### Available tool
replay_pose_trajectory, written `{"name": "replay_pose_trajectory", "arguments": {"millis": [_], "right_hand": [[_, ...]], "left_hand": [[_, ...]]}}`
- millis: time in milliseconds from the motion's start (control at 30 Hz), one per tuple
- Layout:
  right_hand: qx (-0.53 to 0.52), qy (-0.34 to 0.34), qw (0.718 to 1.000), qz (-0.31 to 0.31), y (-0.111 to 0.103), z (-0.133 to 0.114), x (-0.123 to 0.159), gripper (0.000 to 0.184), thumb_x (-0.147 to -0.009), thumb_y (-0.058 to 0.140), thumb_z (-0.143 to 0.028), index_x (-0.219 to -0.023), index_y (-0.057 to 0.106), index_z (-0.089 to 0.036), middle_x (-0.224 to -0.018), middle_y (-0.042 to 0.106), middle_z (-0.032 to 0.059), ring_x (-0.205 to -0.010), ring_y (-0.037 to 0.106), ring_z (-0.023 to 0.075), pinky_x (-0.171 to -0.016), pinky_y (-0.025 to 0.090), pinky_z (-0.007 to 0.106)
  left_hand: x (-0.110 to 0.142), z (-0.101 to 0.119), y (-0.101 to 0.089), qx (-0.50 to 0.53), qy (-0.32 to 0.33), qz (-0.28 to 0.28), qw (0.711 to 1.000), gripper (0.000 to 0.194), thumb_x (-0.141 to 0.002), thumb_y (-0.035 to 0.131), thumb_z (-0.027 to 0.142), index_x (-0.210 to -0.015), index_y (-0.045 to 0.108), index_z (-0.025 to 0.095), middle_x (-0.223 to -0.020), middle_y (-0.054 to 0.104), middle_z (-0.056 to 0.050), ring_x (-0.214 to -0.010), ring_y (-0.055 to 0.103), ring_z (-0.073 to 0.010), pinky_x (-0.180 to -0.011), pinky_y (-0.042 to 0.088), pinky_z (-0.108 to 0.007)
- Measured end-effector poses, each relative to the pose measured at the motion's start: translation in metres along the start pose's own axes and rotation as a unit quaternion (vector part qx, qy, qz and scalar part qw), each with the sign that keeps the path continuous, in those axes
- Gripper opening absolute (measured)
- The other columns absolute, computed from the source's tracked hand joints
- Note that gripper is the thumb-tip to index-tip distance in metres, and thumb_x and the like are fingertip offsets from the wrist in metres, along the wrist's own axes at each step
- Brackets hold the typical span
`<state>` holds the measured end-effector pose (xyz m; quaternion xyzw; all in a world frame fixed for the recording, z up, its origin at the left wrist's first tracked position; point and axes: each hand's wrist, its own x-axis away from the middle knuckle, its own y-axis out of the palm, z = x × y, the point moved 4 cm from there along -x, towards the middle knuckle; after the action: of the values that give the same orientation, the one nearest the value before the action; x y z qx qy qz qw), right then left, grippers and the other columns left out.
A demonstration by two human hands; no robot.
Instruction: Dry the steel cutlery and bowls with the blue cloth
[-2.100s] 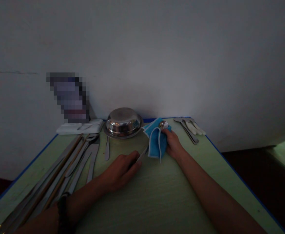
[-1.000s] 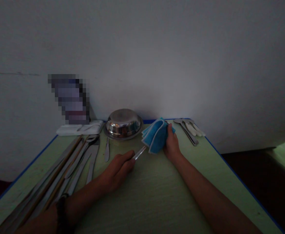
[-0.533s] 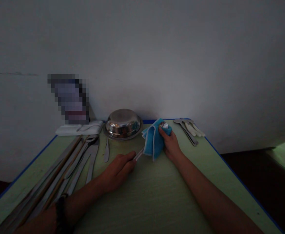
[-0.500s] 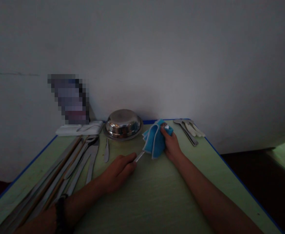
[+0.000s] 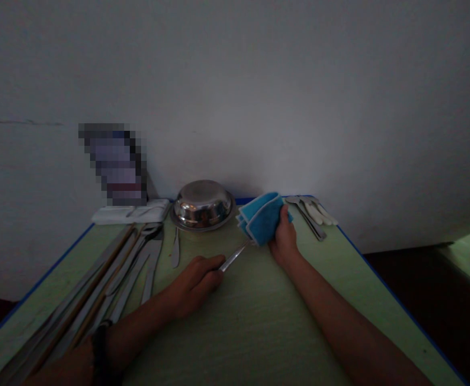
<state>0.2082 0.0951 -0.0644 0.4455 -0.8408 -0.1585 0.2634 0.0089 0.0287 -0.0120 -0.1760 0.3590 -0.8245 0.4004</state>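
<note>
Low over the middle of the table, my left hand (image 5: 198,281) is closed on a piece of metal cutlery (image 5: 235,257), whose slim shaft points up and to the right. Its far end is hidden in a folded blue cloth (image 5: 265,220) with pale edging, so its kind does not show. My right hand (image 5: 285,236) grips this cloth from the right, thumb on top, wrapped about the hidden end. Behind the hands an upturned shiny metal bowl (image 5: 203,203) stands near the wall. A small knife (image 5: 176,252) lies just in front of it.
Several long utensils (image 5: 118,279) lie along the left of the green table (image 5: 251,332), partly under my left arm. Cutlery with white handles (image 5: 317,212) rests at the back right. A white folded cloth (image 5: 110,213) and a blurred-out upright object (image 5: 116,163) are at the back left.
My right hand and the blue cloth have slid up along the cutlery, baring more of its shaft. The shiny end seen by my right thumb is now covered. My left hand has hardly moved.
</note>
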Motion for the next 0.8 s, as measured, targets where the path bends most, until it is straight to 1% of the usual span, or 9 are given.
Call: {"name": "replay_pose_trajectory", "arguments": {"millis": [67,167,300,367,467,600,700,767,800], "right_hand": [[-0.049,0.016,0.999,0.002,0.000,0.000,-0.003,0.039,-0.076,0.050,-0.056,-0.089,0.061,-0.020,-0.083,0.070,0.0007,-0.075,0.064,0.0149,-0.064,0.053,0.027],[-0.060,0.036,0.996,-0.047,0.003,-0.001,-0.002,0.034,-0.076,0.055,-0.051,-0.090,0.061,-0.020,-0.086,0.070,0.0012,-0.078,0.065,0.0155,-0.072,0.054,0.030],[0.000,0.014,0.986,-0.164,0.011,-0.003,0.008,0.036,-0.064,0.071,-0.039,-0.092,0.063,-0.019,-0.087,0.071,0.0018,-0.079,0.066,0.0167,-0.079,0.052,0.033],[0.022,0.004,0.981,-0.192,0.012,-0.002,0.011,0.040,-0.056,0.077,-0.032,-0.091,0.064,-0.019,-0.087,0.071,0.0017,-0.078,0.066,0.0169,-0.081,0.052,0.034],[0.033,-0.006,0.984,-0.174,0.011,-0.002,0.011,0.040,-0.053,0.079,-0.030,-0.089,0.064,-0.018,-0.085,0.071,0.0021,-0.077,0.066,0.0173,-0.081,0.052,0.035],[0.015,-0.006,0.991,-0.132,0.009,-0.003,0.008,0.034,-0.061,0.073,-0.039,-0.085,0.065,-0.017,-0.082,0.072,0.0031,-0.076,0.066,0.0183,-0.078,0.053,0.035],[0.017,-0.015,0.996,-0.086,0.007,-0.003,0.006,0.035,-0.067,0.067,-0.046,-0.087,0.064,-0.017,-0.083,0.072,0.0032,-0.077,0.066,0.0180,-0.074,0.054,0.033],[0.027,-0.014,0.998,-0.058,0.005,-0.003,0.005,0.038,-0.068,0.063,-0.050,-0.088,0.063,-0.018,-0.082,0.071,0.0035,-0.078,0.066,0.0179,-0.071,0.054,0.032],[0.031,-0.011,0.998,-0.049,0.004,-0.003,0.005,0.039,-0.069,0.062,-0.052,-0.088,0.063,-0.018,-0.082,0.071,0.0036,-0.078,0.066,0.0180,-0.070,0.054,0.032]], "left_hand": [[0.000,0.000,-0.001,0.002,0.000,0.009,1.000,0.026,-0.081,0.031,0.029,-0.066,0.050,0.019,-0.061,0.053,0.001,-0.065,0.053,-0.0159,-0.063,0.040,-0.025],[0.001,-0.002,-0.001,0.002,-0.006,0.026,1.000,0.026,-0.080,0.032,0.029,-0.067,0.053,0.019,-0.061,0.054,0.000,-0.066,0.054,-0.0164,-0.063,0.041,-0.025],[-0.001,-0.004,-0.001,0.027,-0.007,0.031,0.999,0.027,-0.079,0.031,0.026,-0.061,0.050,0.019,-0.055,0.050,0.002,-0.058,0.052,-0.0143,-0.061,0.042,-0.025],[-0.002,-0.003,-0.001,0.040,-0.018,0.042,0.998,0.027,-0.078,0.030,0.026,-0.059,0.048,0.020,-0.053,0.048,0.003,-0.055,0.051,-0.0136,-0.058,0.041,-0.024],[-0.001,-0.001,0.000,0.042,-0.031,0.054,0.997,0.028,-0.078,0.030,0.029,-0.059,0.047,0.020,-0.053,0.047,0.003,-0.056,0.050,-0.0140,-0.059,0.042,-0.024],[0.002,0.002,-0.001,0.029,-0.027,0.059,0.997,0.028,-0.079,0.031,0.031,-0.061,0.049,0.020,-0.056,0.050,0.002,-0.061,0.051,-0.0149,-0.063,0.041,-0.025],[0.002,0.003,0.000,0.037,-0.004,0.027,0.999,0.027,-0.080,0.033,0.030,-0.062,0.049,0.020,-0.058,0.052,0.002,-0.061,0.052,-0.0151,-0.064,0.041,-0.026],[0.001,0.001,0.003,0.060,0.003,-0.007,0.998,0.027,-0.082,0.033,0.029,-0.062,0.047,0.019,-0.056,0.050,0.003,-0.058,0.051,-0.0142,-0.060,0.040,-0.025],[0.000,-0.001,0.004,0.078,0.001,-0.011,0.997,0.027,-0.082,0.033,0.029,-0.061,0.047,0.019,-0.055,0.049,0.003,-0.056,0.050,-0.0136,-0.058,0.040,-0.024]]}}
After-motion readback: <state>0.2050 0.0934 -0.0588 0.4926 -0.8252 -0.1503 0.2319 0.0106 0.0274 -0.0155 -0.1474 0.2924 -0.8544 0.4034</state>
